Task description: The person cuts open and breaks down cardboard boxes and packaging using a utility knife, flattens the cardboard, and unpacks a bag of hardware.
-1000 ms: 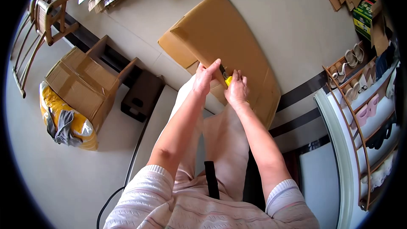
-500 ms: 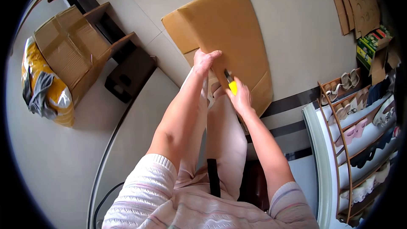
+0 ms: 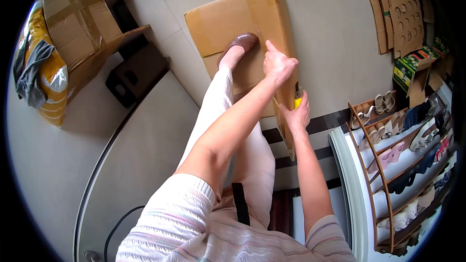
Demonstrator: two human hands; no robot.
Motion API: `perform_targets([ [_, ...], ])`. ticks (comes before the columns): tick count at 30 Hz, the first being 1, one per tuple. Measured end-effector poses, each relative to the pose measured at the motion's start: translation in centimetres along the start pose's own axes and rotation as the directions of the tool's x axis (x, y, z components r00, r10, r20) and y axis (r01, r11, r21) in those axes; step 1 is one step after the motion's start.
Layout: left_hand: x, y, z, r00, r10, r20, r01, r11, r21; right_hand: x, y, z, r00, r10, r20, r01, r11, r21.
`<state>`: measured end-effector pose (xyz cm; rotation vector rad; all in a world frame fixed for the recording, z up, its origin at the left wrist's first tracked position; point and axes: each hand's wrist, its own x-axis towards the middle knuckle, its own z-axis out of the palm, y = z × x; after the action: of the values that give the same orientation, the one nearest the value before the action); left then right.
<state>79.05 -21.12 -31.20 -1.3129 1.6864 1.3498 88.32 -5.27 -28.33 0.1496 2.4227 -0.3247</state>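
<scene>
A large flattened cardboard box (image 3: 213, 24) lies on the floor, with one panel folded up along its right side. My left hand (image 3: 280, 64) is closed over the top edge of that raised panel. Lower down, my right hand (image 3: 297, 116) grips a yellow utility knife (image 3: 297, 102) against the panel's right face. The knife's blade is mostly hidden, so I cannot tell how deep it sits in the cardboard. My foot in a brown shoe (image 3: 246, 41) presses on the flat part of the box, beside the fold.
A taped carton (image 3: 77, 17) stands at the left beside a yellow plastic-wrapped bundle (image 3: 51, 82) and a grey cloth (image 3: 36, 75). To the right are a shoe rack (image 3: 383, 179) with several pairs, cardboard sheets (image 3: 405, 19) and a green printed box (image 3: 410, 70).
The panel has tipped up toward vertical, showing the flat part and my shoe. My left hand has shifted right along it; my right hand with the knife has moved right and slightly down.
</scene>
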Motion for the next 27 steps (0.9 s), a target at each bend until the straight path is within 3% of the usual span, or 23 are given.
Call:
perform_targets([
  [1,-0.1,0.5,0.1,1.000,-0.010,0.018,0.010,1.000,-0.002,0.6,0.5,0.6,1.000,-0.001,-0.031,0.000,1.000,-0.026],
  [3,0.2,0.3,1.0,1.000,0.008,0.001,-0.008,1.000,-0.029,0.9,-0.2,-0.2,0.989,0.107,0.099,-0.101,0.993,-0.057],
  [6,0.5,-1.2,0.8,0.975,0.220,-0.024,-0.221,0.960,-0.174,1.2,0.1,-0.5,0.967,0.157,0.202,-0.128,0.981,-0.149],
  [7,1.8,-3.1,1.3,0.964,0.265,-0.027,-0.260,0.912,-0.318,1.1,0.2,0.0,0.963,0.148,0.225,-0.111,0.980,-0.167],
  [13,-0.8,-5.0,-4.4,0.962,0.233,0.140,-0.183,0.937,-0.298,-2.3,-2.3,2.0,0.956,0.122,0.268,-0.097,0.990,-0.106],
  [15,-1.4,-5.5,-5.8,0.827,0.550,0.118,-0.506,0.819,-0.270,-3.3,-2.3,1.9,0.954,0.123,0.273,-0.103,0.991,-0.087],
  [17,-4.4,-2.9,-6.9,0.968,0.230,0.098,-0.170,0.893,-0.417,-4.9,-2.7,2.2,0.971,0.071,0.226,-0.063,0.997,-0.046],
  [20,-2.0,-8.1,-8.9,0.972,0.181,0.152,-0.107,0.912,-0.397,-6.9,-5.6,1.7,0.967,0.032,0.252,-0.035,0.999,0.009],
  [22,-3.3,-6.6,-11.3,0.958,0.141,0.251,-0.029,0.914,-0.406,-8.2,-6.1,3.8,0.968,-0.020,0.251,0.012,0.999,0.031],
  [27,-2.4,-6.7,-11.5,0.970,0.085,0.227,0.009,0.923,-0.384,-7.7,-7.1,4.2,0.947,0.054,0.317,-0.065,0.998,0.024],
])
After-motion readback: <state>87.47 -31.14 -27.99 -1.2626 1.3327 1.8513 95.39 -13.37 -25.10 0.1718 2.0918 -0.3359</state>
